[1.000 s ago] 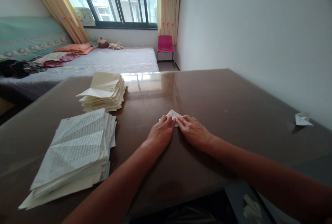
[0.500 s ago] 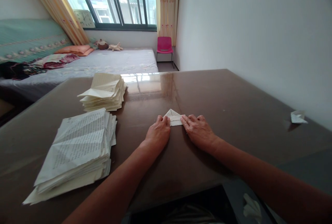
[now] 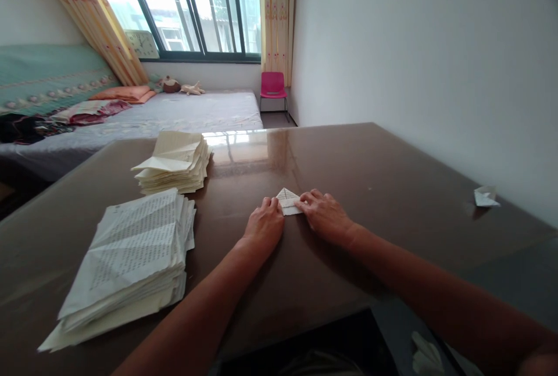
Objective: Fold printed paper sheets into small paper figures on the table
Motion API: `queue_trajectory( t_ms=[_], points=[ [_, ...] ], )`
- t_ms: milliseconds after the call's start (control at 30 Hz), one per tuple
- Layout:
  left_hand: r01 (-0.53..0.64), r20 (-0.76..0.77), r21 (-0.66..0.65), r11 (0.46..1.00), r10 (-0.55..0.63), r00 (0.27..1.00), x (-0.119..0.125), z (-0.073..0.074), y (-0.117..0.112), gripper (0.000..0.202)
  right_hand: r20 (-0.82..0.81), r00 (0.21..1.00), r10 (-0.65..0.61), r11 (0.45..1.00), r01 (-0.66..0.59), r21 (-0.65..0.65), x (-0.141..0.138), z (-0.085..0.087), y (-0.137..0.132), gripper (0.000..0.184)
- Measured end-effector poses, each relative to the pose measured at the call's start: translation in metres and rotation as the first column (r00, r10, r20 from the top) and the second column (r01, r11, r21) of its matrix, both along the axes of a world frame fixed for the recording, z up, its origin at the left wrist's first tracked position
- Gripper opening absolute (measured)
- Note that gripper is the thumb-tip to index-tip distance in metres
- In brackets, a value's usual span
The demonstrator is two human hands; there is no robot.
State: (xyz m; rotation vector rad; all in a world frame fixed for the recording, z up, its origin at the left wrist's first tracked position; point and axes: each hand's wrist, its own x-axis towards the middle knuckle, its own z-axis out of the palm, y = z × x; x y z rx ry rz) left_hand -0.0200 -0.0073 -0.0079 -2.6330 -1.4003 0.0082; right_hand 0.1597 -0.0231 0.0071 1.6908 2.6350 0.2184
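Note:
A small folded triangle of printed paper lies on the brown glossy table in front of me. My left hand rests at its left edge with the fingers curled down onto it. From the right, my right hand lies flat with its fingers stretched over the paper's right part and pressing it to the table. Only the top point of the triangle shows between the two hands.
A thick stack of creased printed sheets lies at the near left. A second stack of folded pages sits behind it. A small folded paper figure stands at the right by the wall. Beyond the table are a bed and a pink chair.
My hands parted a little, uncovering more of the triangle, then the right fingers slid back over its right side. The view tilted slightly.

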Motion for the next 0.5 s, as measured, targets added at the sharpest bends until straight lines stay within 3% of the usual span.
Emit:
queue_trajectory(
  t_ms=[233, 367, 500],
  points=[
    [-0.040, -0.045, -0.084, 0.996, 0.036, 0.998, 0.008, 0.018, -0.001, 0.030, 0.037, 0.997, -0.069, 0.998, 0.068, 0.006, 0.003, -0.008, -0.006, 0.035],
    [-0.046, -0.048, -0.149, 0.988, 0.039, 0.998, 0.023, 0.030, 0.012, 0.027, 0.003, 0.998, -0.066, 0.998, 0.065, 0.025, 0.008, -0.012, -0.009, 0.036],
    [0.057, 0.201, -0.134, 0.989, -0.029, 0.979, 0.027, 0.021, 0.041, 0.024, -0.060, 0.997, -0.057, 0.998, 0.059, 0.027, 0.012, -0.015, -0.007, 0.035]
  ],
)
